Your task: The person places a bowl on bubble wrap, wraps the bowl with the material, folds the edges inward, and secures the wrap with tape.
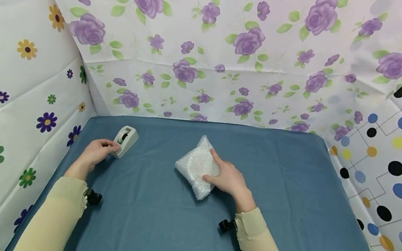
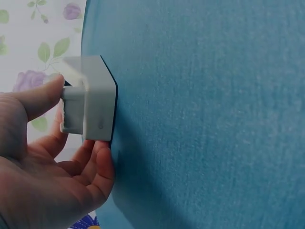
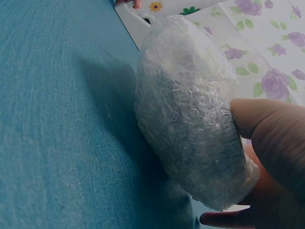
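Note:
A white tape dispenser point(image 1: 126, 141) with a dark hub stands at the back left of the table. My left hand point(image 1: 98, 151) is at its near end, thumb and forefinger pinching around the cutter edge. In the left wrist view the thumb lies over the front of the dispenser point(image 2: 100, 102), and the other fingers curl below it. My right hand point(image 1: 230, 177) grips a bubble-wrapped package point(image 1: 197, 166) from its right side, thumb and fingers spread along the edge. The right wrist view shows the package point(image 3: 190, 114) tilted, its shadow on the cloth; what is inside is hidden by the wrap.
A blue cloth point(image 1: 164, 229) covers the table. Flowered sheeting point(image 1: 199, 62) rises behind and at the left, and a dotted sheet point(image 1: 389, 168) borders the right. Each wrist carries a small black camera point(image 1: 93, 198).

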`<state>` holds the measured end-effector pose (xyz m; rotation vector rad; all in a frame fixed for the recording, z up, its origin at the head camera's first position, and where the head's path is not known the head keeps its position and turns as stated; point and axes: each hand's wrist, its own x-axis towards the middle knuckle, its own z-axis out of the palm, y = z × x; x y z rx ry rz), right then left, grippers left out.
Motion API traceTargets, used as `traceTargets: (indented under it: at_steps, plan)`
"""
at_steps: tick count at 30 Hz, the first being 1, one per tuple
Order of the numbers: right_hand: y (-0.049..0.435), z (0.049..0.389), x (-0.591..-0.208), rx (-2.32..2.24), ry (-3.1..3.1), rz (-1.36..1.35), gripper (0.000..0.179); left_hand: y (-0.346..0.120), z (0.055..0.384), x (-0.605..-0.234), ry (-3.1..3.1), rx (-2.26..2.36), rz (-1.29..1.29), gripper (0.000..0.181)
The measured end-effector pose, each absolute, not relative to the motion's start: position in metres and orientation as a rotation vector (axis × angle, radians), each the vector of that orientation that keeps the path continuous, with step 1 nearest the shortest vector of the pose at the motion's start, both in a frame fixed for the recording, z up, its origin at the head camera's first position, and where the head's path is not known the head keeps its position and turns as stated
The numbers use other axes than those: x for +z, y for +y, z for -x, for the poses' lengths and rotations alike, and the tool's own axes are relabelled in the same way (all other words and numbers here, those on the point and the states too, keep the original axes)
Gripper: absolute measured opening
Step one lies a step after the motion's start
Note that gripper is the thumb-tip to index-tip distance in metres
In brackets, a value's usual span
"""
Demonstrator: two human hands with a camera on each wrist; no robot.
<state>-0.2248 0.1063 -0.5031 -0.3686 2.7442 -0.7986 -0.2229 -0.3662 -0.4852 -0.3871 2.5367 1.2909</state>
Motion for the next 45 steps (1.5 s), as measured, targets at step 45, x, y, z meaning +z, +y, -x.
traceTargets:
  at_steps: [45]
  plan:
    - [0.109, 0.225, -0.506, -0.865, 2.712, 0.385, 0.098, -0.350, 0.227, -0.478, 2.722, 1.033, 0.446, 0.041]
